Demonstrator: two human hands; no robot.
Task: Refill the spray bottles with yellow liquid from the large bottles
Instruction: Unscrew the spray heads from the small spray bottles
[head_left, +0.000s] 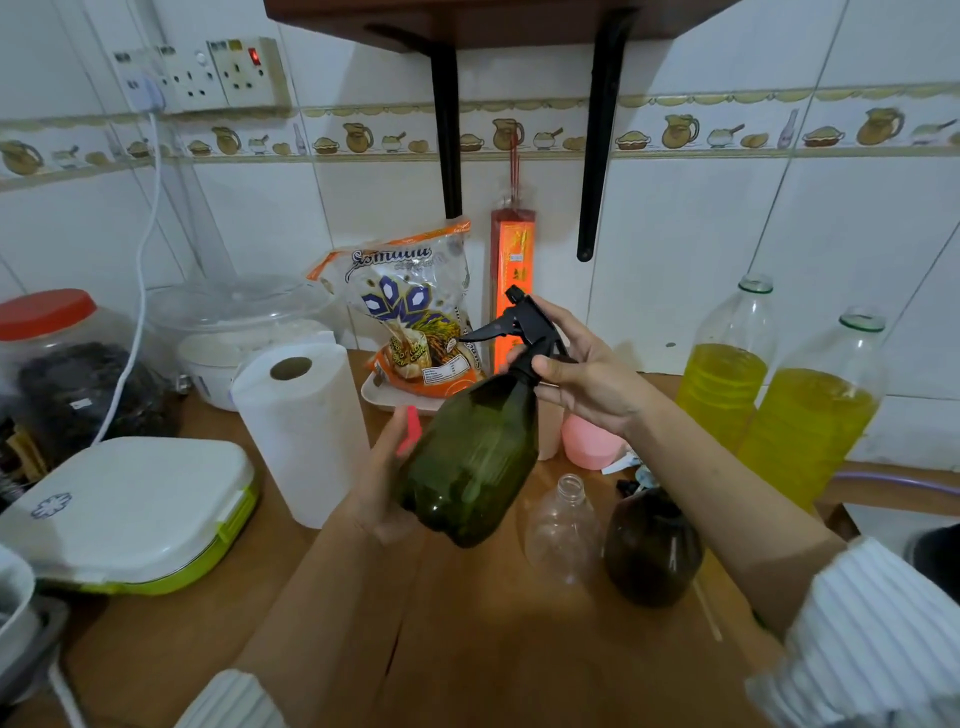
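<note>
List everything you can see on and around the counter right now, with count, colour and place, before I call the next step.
green spray bottle: 1, dark green with black trigger head, held tilted above the counter
large bottles: 2, clear, part full of yellow liquid, uncapped, right by the wall
brown bottle: 1, dark brown, on the counter, right of centre
clear bottle: 1, clear, uncapped, left of the brown bottle
pink container: 1, pink, behind the clear bottle
paper towel roll: 1, white, upright, left of centre
rice bag: 1, orange and white, against the wall
lidded box: 1, white lid, lime green base, left
red-lidded jar: 1, clear, far left
left hand: 1, holds the bottle's body
right hand: 1, grips the trigger head
</note>
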